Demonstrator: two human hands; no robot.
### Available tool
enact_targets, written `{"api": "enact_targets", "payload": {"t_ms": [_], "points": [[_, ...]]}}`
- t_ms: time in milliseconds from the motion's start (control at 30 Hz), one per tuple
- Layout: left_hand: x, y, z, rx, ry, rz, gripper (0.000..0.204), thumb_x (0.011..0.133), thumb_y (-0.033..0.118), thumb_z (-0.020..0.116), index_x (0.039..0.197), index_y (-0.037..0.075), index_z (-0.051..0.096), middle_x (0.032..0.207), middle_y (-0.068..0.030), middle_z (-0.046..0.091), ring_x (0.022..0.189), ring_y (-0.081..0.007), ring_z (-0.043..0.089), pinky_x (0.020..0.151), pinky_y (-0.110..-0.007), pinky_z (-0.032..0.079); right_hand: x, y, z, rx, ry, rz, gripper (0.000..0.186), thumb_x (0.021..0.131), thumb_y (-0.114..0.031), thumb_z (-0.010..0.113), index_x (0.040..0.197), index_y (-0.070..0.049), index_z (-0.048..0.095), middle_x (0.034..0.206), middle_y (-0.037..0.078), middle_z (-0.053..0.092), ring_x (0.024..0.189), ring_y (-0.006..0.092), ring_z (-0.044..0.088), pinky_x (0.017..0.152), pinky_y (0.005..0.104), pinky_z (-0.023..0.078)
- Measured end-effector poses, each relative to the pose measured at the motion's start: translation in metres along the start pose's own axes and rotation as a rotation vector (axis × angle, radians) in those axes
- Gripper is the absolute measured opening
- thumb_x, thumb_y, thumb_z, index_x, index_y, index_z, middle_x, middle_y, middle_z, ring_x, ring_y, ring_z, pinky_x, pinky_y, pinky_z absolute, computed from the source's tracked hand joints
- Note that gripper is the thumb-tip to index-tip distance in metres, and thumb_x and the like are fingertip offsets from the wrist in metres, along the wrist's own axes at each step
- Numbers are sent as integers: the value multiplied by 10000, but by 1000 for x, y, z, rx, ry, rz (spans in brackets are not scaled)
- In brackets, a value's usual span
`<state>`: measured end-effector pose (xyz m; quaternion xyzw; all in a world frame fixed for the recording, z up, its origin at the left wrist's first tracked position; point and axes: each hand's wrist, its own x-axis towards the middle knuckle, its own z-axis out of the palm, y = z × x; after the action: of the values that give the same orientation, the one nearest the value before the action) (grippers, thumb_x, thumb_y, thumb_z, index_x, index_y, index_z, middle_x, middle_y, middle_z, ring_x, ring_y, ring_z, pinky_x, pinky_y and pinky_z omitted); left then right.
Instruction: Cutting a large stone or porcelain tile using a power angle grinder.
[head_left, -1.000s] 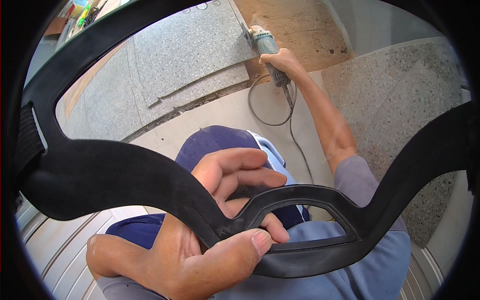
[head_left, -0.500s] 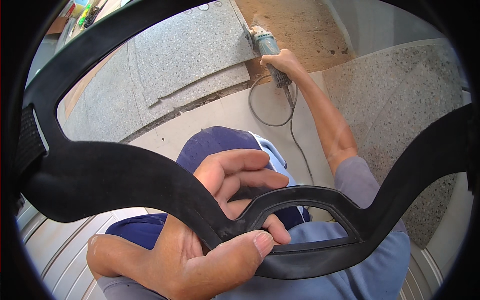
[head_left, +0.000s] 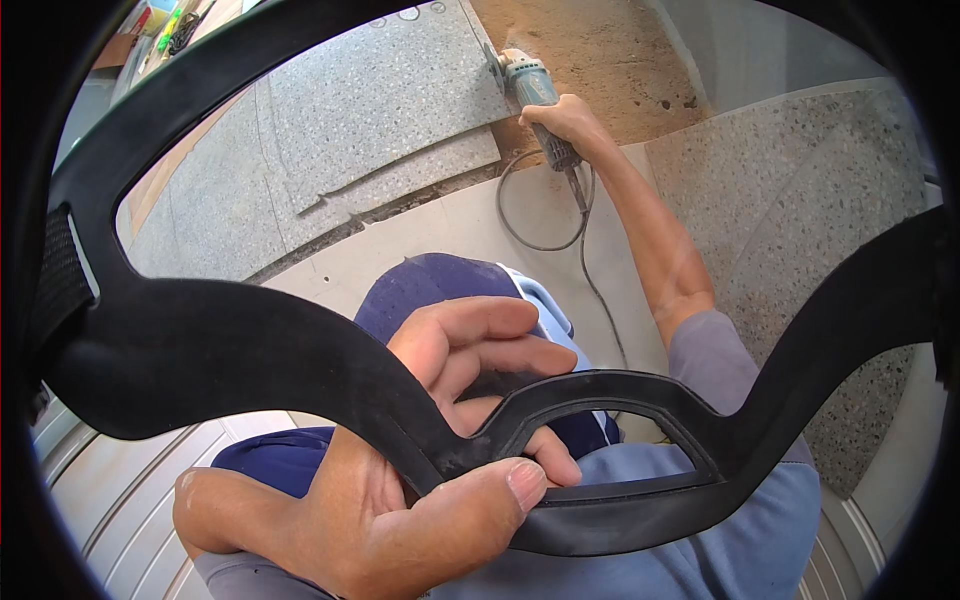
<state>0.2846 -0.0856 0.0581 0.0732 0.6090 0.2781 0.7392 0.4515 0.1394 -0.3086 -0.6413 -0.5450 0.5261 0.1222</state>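
The angle grinder sits in the right hand, which is closed round its body. Ahead-left of that grip, the disc stands at a speckled slab's edge; below it, the cord loops. The left hand, nearer the torso, grasps a black mask frame.

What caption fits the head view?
Right hand grips an angle grinder beside a speckled terrazzo slab; left hand holds a curved black frame.

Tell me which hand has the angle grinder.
The right hand, wrapped around the angle grinder; the left hand instead has its thumb in front of the black frame.
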Motion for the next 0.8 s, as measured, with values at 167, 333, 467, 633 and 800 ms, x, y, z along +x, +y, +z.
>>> {"api": "enact_targets", "payload": {"t_ms": [167,333,467,633,800], "points": [[-10,-2,20,151,97,79,946,660,176,749,1404,-191,293,1242,-399,524,960,-349,720,894,-411,633,4,1,3,-17,20,7,421,694,-373,786,854,10,714,732,106,662,562,190,626,477,353,465],[2,-3,-4,-31,-37,31,950,658,182,752,1405,-187,295,1243,-395,527,959,-344,720,898,-410,632,5,1,3,-9,19,-12,416,701,-368,779,868,7,709,734,106,660,559,187,622,474,356,463],[0,-8,-8,-33,-28,33,963,647,190,758,1406,-184,298,1241,-390,529,957,-342,720,901,-408,632,3,-2,0,25,-12,-22,453,701,-374,779,903,25,707,759,115,667,596,194,636,508,357,481],[1,-2,-3,-37,-14,21,975,636,200,762,1405,-183,300,1238,-387,530,951,-339,719,907,-408,631,9,-2,0,-13,3,-15,466,697,-385,787,909,23,710,776,120,672,611,201,639,526,363,491],[-2,2,3,-27,-15,32,976,636,207,763,1405,-180,303,1240,-385,528,954,-338,718,914,-410,628,16,0,2,-45,11,0,460,694,-390,792,896,16,714,774,119,672,606,203,639,520,369,490]]}}
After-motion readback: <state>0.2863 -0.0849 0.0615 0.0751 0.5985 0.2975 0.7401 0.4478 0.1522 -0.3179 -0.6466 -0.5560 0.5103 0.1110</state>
